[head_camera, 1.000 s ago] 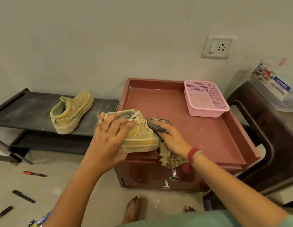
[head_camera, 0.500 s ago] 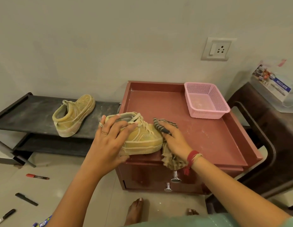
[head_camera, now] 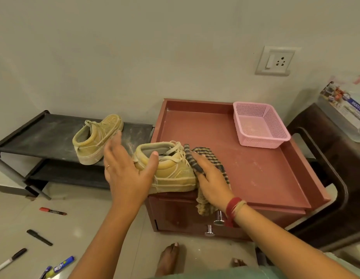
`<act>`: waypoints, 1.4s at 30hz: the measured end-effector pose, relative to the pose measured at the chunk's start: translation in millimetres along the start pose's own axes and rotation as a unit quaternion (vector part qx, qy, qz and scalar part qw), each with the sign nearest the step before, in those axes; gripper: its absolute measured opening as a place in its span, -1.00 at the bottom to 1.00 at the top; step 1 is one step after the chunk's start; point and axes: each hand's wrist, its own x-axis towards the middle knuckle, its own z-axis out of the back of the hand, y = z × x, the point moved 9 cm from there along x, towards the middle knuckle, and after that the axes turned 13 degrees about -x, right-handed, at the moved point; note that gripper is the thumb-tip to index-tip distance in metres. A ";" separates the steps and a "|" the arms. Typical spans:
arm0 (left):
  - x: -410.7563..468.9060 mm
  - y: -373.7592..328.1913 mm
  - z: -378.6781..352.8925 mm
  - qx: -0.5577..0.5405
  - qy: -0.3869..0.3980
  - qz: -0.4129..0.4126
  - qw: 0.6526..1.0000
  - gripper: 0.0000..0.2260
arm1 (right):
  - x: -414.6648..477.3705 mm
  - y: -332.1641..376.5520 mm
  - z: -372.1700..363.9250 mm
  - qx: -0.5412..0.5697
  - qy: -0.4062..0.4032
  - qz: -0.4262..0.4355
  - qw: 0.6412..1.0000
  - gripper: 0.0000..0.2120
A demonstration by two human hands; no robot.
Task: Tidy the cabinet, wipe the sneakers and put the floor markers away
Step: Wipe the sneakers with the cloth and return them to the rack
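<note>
A dusty tan sneaker (head_camera: 175, 170) stands on the front left corner of the red cabinet (head_camera: 251, 174). My right hand (head_camera: 210, 180) holds a striped cloth (head_camera: 207, 156) against the sneaker's toe, and the cloth's end hangs over the cabinet's front edge. My left hand (head_camera: 126, 174) hovers with straight, spread fingers just left of the sneaker's heel, its thumb by the collar. The second tan sneaker (head_camera: 96, 137) sits on the black shoe rack (head_camera: 44, 133). Several markers lie on the floor at lower left: a red one (head_camera: 53, 211), a black one (head_camera: 39, 237) and a blue one (head_camera: 63, 263).
An empty pink mesh basket (head_camera: 259, 125) stands at the cabinet's back right. A dark chair (head_camera: 328, 170) with a clear plastic box (head_camera: 348, 111) on it is close on the right. My bare feet (head_camera: 171, 256) are in front of the cabinet's drawer knobs (head_camera: 210, 231).
My left hand has let go of the sneaker on the cabinet and opened, drawing back to the left. My right hand with the cloth stays at the toe.
</note>
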 end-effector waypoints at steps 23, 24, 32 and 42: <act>-20.2 -114.7 -35.2 -0.190 0.114 -0.235 0.946 -0.05 | -61.5 133.6 124.8 -0.122 -0.141 0.210 0.960 -0.51; -21.7 -118.2 -37.3 -0.195 0.119 -0.247 0.942 -0.07 | -62.1 132.3 116.2 -0.175 -0.123 0.211 0.954 -0.51; -21.0 -114.8 -35.1 -0.126 0.085 -0.281 0.948 -0.11 | -39.6 95.2 115.9 0.185 -0.106 0.105 0.972 -0.65; -19.8 -89.1 -11.6 -0.103 0.056 -0.293 0.949 -0.17 | -38.9 89.4 92.5 0.288 -0.079 0.057 0.953 -0.76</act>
